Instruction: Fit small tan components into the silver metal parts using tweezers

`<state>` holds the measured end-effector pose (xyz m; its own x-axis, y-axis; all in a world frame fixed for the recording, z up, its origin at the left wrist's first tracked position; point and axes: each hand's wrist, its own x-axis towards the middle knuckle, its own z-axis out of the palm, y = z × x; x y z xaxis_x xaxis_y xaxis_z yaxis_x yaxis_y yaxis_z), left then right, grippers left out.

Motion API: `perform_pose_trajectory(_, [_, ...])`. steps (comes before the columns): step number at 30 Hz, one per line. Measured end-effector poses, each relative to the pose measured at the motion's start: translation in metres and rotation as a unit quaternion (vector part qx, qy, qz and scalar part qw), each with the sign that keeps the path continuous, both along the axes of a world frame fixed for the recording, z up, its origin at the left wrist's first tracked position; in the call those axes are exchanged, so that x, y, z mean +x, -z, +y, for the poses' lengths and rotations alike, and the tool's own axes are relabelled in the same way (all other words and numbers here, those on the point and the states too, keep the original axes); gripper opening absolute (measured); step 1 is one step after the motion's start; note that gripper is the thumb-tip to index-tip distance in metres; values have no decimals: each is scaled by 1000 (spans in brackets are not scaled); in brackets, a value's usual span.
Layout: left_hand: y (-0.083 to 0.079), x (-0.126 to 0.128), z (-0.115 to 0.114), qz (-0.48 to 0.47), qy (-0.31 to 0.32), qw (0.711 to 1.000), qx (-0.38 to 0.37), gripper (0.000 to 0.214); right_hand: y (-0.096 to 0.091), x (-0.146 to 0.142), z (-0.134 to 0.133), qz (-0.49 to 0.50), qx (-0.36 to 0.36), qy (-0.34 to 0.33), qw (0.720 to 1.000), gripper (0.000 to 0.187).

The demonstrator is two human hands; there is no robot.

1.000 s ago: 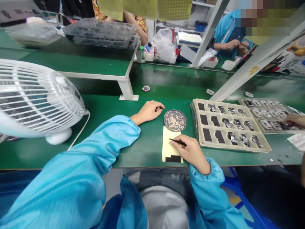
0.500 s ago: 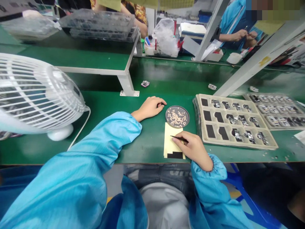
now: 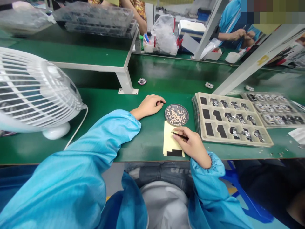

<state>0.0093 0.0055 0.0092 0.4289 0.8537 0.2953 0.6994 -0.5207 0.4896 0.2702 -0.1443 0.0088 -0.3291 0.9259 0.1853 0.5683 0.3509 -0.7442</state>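
Observation:
My right hand (image 3: 194, 144) pinches a pair of dark tweezers (image 3: 179, 135), tip pointing left over a pale yellow sheet (image 3: 168, 140). A black patch (image 3: 175, 153) covers the sheet's near end. Just beyond the sheet sits a round grey dish (image 3: 176, 114) with a gridded bottom and many tiny beige pieces scattered in it. Left of that dish, my left hand (image 3: 150, 105) rests on the green table with curled fingers. Something dark shows between its thumb and forefinger, too small to make out.
At right stands a cream compartment tray (image 3: 213, 141) with metal parts and black pads; another filled tray (image 3: 281, 109) lies behind it. A white fan (image 3: 35, 92) occupies the left. A raised shelf (image 3: 95, 60) and slanted post (image 3: 247, 66) frame the table. Across it, a co-worker's hands (image 3: 243, 34) show.
The view has shifted slightly. My right hand has moved a little toward the dish, its tweezers still over the sheet. My left hand stays in place beside the dish.

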Motion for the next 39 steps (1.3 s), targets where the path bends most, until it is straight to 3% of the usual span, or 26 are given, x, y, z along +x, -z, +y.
perform_pose_trajectory(3, [0, 1, 0, 0, -2, 1000, 1, 27, 1, -3, 2, -7, 28, 63, 998, 34])
perform_pose_trajectory(6, [0, 1, 0, -1, -2, 1000, 4, 27, 1, -6, 5, -27, 50, 89, 994, 29])
perform_pose_trajectory(14, [3, 0, 3, -4, -1, 1000, 6, 26, -1, -7, 4, -13, 41, 79, 996, 17])
perform_pose_trajectory(20, [4, 0, 4, -6, 1, 1000, 12, 26, -6, -4, -6, -34, 28, 26, 999, 14])
perform_pose_trajectory(26, [3, 0, 4, -8, -1, 1000, 5, 26, -11, 8, -14, -120, 10, -40, 992, 38])
perform_pose_trajectory(34, [3, 1, 5, -16, 1, 1000, 3, 27, -9, -7, 1, -119, 14, -10, 993, 27])
perform_pose_trajectory(39, [3, 1, 4, -13, 4, 1000, 11, 26, -7, -9, -3, -93, 26, 13, 995, 26])
